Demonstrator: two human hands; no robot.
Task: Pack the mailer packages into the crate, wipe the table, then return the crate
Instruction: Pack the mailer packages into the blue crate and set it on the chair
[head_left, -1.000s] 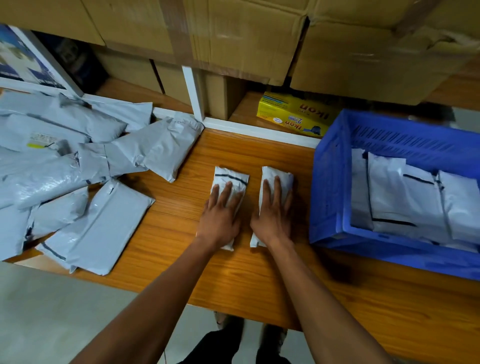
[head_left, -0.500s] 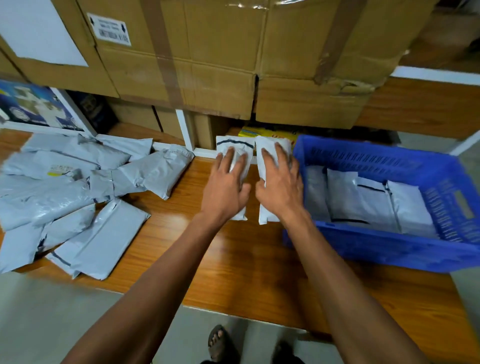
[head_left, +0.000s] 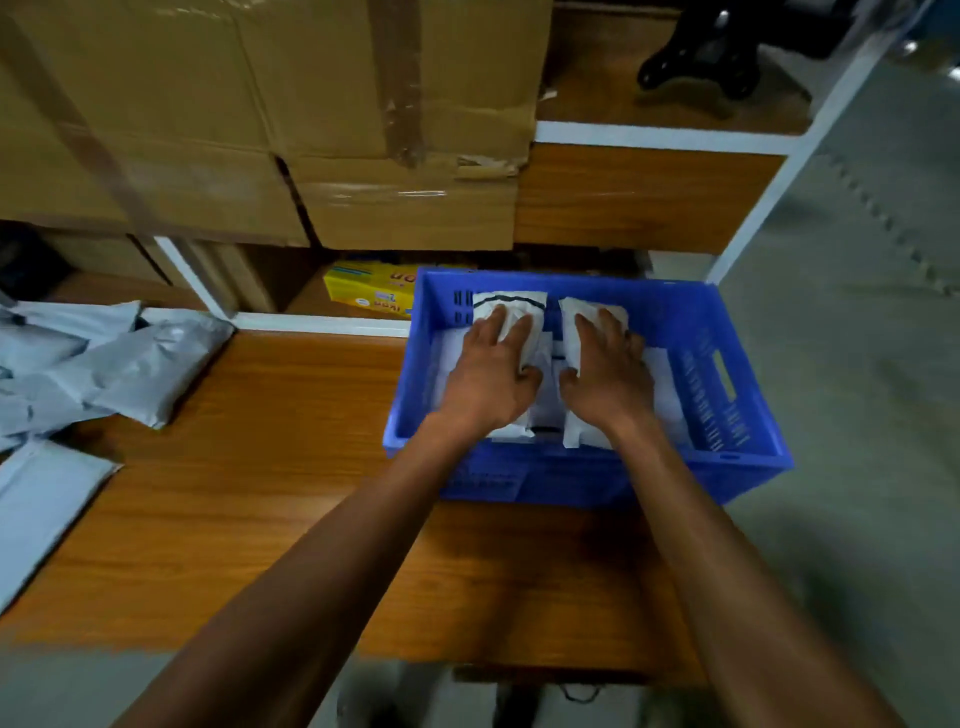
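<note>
- Left hand (head_left: 491, 379) clasps 1 white mailer (head_left: 511, 312); right hand (head_left: 608, 376) clasps the second mailer (head_left: 576, 322), both over the blue crate (head_left: 748, 312).
- Risk: letting go too high (glossy packets slide) could tip them crooked onto the mailers beneath.
- More grey mailers (head_left: 130, 364) wait on the table (head_left: 270, 467).

Both my hands are inside the blue crate (head_left: 587, 475).

My left hand (head_left: 493, 374) and right hand (head_left: 608, 376) each grip a white mailer (head_left: 511, 306), (head_left: 579, 317); grey mailers (head_left: 104, 364) lie on the table (head_left: 260, 493).
</note>
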